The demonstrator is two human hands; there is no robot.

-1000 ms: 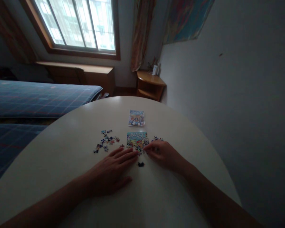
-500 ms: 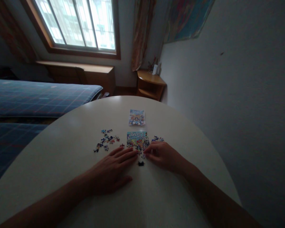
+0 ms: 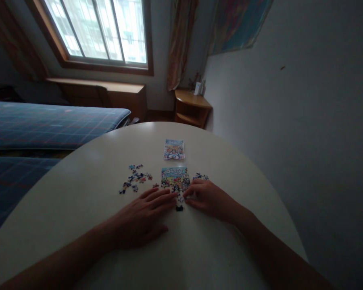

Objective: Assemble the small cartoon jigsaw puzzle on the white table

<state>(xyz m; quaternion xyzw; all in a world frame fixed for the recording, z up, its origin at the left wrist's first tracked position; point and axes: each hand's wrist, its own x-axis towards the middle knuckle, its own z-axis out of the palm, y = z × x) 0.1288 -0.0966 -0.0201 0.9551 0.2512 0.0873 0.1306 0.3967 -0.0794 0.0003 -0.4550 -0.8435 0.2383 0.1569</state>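
Observation:
A partly assembled jigsaw puzzle [image 3: 174,176] lies on the round white table [image 3: 109,153]. My left hand [image 3: 147,213] rests flat with spread fingers, its fingertips at the puzzle's lower edge. At the lower right edge, my right hand [image 3: 204,196] has thumb and index finger close around a small light piece [image 3: 180,199], touching or nearly so; whether it is gripped is unclear. A dark piece [image 3: 179,208] lies just below, between the hands. Loose pieces [image 3: 136,177] are scattered left of the puzzle, and more pieces [image 3: 202,176] lie beyond my right hand.
A printed picture packet [image 3: 174,149] lies behind the puzzle. Past the table stand a bed with a plaid mattress [image 3: 54,125] at left and a wooden corner shelf [image 3: 192,100]. A wall [image 3: 290,121] runs along the right.
The small light piece and my right fingertips have shifted very slightly. My left fingertips have edged a little to the right.

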